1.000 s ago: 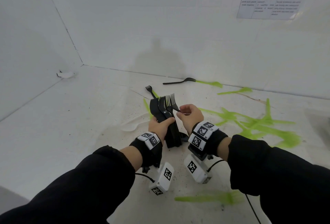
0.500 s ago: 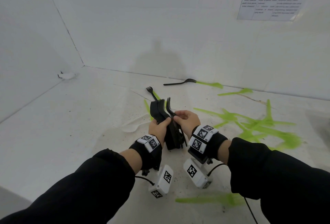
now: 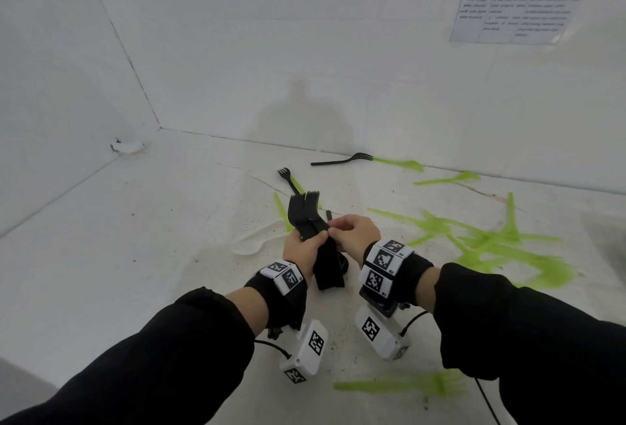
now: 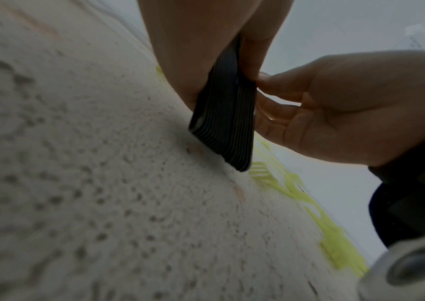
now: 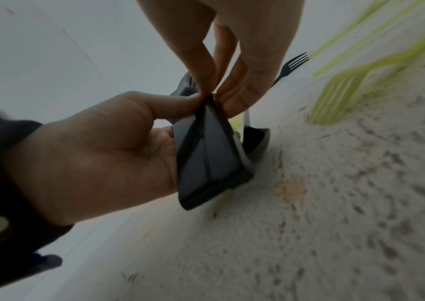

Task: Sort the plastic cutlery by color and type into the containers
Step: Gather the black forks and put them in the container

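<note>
White, speckled work surface (image 3: 142, 255), filling the lower frame, enclosed by white walls. Scatter of translucent lime-green plastic cutlery (image 3: 501, 241), right of centre; one lime-green plastic fork (image 3: 399, 385) near the bottom edge. Thick stack of black plastic forks (image 3: 321, 248), centre frame, tines up, handle ends down on or just above the surface — cannot tell which. Left hand (image 3: 301, 250), fingers and thumb clamped round the stack's middle. Right hand (image 3: 355, 233), fingertips pinching the stack's upper handles from the right side. Loose black plastic fork (image 3: 342, 161), upper centre by the back wall; a second black fork (image 3: 288, 179) just behind the stack. Printed paper sheet (image 3: 521, 1), upper right, on the wall.
</note>
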`<control>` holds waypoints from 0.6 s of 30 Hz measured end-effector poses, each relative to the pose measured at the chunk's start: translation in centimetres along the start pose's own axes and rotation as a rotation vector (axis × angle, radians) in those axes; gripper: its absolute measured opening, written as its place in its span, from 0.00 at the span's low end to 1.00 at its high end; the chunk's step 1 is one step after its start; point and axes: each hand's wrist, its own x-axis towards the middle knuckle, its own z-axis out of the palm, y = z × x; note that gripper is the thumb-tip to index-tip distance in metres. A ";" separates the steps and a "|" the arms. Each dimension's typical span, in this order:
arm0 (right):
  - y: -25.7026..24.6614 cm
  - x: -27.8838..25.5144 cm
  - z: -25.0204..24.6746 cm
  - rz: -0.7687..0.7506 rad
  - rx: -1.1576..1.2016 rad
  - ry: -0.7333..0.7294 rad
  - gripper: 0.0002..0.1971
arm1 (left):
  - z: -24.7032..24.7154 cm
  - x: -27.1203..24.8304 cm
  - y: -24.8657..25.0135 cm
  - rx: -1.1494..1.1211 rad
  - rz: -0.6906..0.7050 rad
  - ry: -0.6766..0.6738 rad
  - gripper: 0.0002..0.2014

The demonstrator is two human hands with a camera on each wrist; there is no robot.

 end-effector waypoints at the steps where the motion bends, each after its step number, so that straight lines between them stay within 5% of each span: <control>1: -0.2 -0.1 0.0 0.002 0.007 -0.021 0.09 | -0.1 0.0 0.2 -0.021 -0.006 -0.012 0.04; 6: -2.4 0.9 -0.5 0.030 -0.135 -0.218 0.14 | -1.1 0.2 0.9 -0.024 0.001 -0.005 0.07; 13: -6.5 7.0 -0.4 -0.316 -0.845 -0.332 0.20 | -2.7 1.1 2.4 0.017 -0.035 0.028 0.06; 18: -8.3 10.9 2.4 -0.520 -1.229 -0.542 0.26 | -3.6 2.2 2.7 0.029 -0.047 0.065 0.06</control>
